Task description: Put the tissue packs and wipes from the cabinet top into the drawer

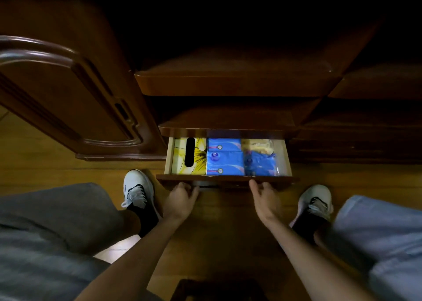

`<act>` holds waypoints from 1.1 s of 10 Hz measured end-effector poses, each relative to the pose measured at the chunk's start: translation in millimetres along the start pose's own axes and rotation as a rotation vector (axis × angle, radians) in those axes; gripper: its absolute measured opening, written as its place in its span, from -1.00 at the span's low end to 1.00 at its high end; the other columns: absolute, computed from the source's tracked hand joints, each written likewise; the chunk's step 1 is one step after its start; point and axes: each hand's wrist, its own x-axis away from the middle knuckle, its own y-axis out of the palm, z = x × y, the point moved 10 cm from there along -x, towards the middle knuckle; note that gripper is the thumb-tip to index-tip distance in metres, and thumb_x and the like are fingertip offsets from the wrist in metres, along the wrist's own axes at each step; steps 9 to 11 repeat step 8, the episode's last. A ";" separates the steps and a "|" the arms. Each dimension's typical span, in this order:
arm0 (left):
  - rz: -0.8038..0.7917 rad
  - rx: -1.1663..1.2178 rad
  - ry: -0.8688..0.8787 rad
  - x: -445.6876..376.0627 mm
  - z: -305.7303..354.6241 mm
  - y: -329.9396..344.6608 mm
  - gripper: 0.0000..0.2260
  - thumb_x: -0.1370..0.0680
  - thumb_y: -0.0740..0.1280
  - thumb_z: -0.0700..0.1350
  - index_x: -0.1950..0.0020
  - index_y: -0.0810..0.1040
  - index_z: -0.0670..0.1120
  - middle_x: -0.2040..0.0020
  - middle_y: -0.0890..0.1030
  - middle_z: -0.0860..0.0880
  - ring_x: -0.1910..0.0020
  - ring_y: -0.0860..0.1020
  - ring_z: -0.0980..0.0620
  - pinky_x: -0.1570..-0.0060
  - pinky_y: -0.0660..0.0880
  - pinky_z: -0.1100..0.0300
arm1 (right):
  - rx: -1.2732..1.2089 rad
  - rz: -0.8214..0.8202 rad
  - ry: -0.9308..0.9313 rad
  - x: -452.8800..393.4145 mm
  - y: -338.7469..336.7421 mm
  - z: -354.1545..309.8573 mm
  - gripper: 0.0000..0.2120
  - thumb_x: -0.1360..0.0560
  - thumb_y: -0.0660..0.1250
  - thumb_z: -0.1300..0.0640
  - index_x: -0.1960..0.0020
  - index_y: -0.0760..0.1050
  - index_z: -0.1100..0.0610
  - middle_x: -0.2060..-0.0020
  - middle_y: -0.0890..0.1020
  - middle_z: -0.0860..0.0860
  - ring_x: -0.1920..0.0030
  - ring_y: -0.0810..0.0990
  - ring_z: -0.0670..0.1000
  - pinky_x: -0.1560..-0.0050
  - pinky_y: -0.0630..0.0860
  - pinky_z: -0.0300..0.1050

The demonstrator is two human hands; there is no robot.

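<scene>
Evidently the loading is done or nearly so, judging by how the drawer (226, 180) sits pulled partway out at the centre of the frame, already packed side to side. Both hands meet its dark front edge from below: the left hand (181, 197) has its fingers curled up under the edge beside what looks like a metal pull, while the right hand (265, 197) has its fingers loosely spread, the tips touching the edge further right. Neither pinches any pack. Placing a hand towards each end would let the drawer slide straight rather than skew, which I take to be the reason for this grip; whether the next move is a push shut or a pull further out cannot be told. Inside, at the left, lies a yellow tissue box (189, 156) with a dark oval slot and a flower print. Beside it, touching, blue tissue packs (224, 157) are ranged front to back with round logos showing. At the right a clear-wrapped bundle (261, 157) shows blue packs under a pale yellowish one; which of these are the wipes is unclear. Above, the cabinet top (228, 118) appears dark and bare, though its rear is lost in shadow.
</scene>
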 end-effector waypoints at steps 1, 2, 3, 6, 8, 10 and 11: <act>0.016 -0.101 0.071 -11.3 0.0 10.9 -0.70 -0.62 0.27 0.11 -0.07 0.59 -0.10 -0.04 0.59 -0.05 -0.11 0.54 -0.09 -0.02 0.48 0.09 | 0.160 0.113 -0.161 -3.3 2.8 -9.7 -0.67 -0.62 0.22 -0.18 -0.07 0.54 0.07 -0.05 0.62 0.05 -0.19 0.54 0.11 -0.04 0.56 0.00; 0.137 -0.115 0.097 -26.1 9.8 3.8 -0.63 -0.66 0.19 0.10 -0.01 0.60 -0.17 0.00 0.62 -0.17 -0.10 0.52 -0.17 -0.09 0.46 -0.01 | 0.182 0.241 -0.209 -18.7 -4.0 -16.7 -0.69 -0.61 0.23 -0.16 0.01 0.54 0.07 0.05 0.66 0.04 -0.11 0.57 0.11 0.11 0.50 -0.08; 0.145 -0.091 0.066 -67.2 24.6 0.7 -0.59 -0.68 0.11 0.11 -0.06 0.55 -0.20 -0.05 0.61 -0.21 -0.13 0.51 -0.20 -0.17 0.38 -0.02 | 0.144 0.249 -0.272 -61.1 -0.5 -38.9 -0.72 -0.62 0.28 -0.11 -0.02 0.53 0.11 0.06 0.66 0.07 -0.10 0.57 0.14 0.00 0.52 -0.02; 0.032 -0.217 0.163 -143.2 52.2 6.5 -0.67 -0.57 0.31 -0.06 -0.28 0.38 -0.16 -0.21 0.48 -0.15 -0.21 0.41 -0.14 -0.17 0.41 -0.01 | 0.224 0.018 -0.330 -139.3 24.0 -66.4 -0.56 -0.49 0.45 0.23 -0.28 0.34 0.14 -0.25 0.50 0.13 -0.30 0.40 0.15 -0.18 0.48 0.03; -0.154 -0.274 0.181 -127.5 62.5 -5.9 -0.48 -0.59 0.30 0.01 -0.50 0.23 -0.03 -0.34 0.40 -0.08 -0.29 0.43 -0.12 -0.19 0.44 -0.03 | 0.246 -0.194 -0.313 -124.9 12.3 -74.3 -0.48 -0.58 0.38 0.10 -0.47 0.28 0.02 -0.43 0.42 0.06 -0.42 0.37 0.12 -0.30 0.45 0.06; -0.154 -0.274 0.181 -127.5 62.5 -5.9 -0.48 -0.59 0.30 0.01 -0.50 0.23 -0.03 -0.34 0.40 -0.08 -0.29 0.43 -0.12 -0.19 0.44 -0.03 | 0.246 -0.194 -0.313 -124.9 12.3 -74.3 -0.48 -0.58 0.38 0.10 -0.47 0.28 0.02 -0.43 0.42 0.06 -0.42 0.37 0.12 -0.30 0.45 0.06; -0.154 -0.274 0.181 -127.5 62.5 -5.9 -0.48 -0.59 0.30 0.01 -0.50 0.23 -0.03 -0.34 0.40 -0.08 -0.29 0.43 -0.12 -0.19 0.44 -0.03 | 0.246 -0.194 -0.313 -124.9 12.3 -74.3 -0.48 -0.58 0.38 0.10 -0.47 0.28 0.02 -0.43 0.42 0.06 -0.42 0.37 0.12 -0.30 0.45 0.06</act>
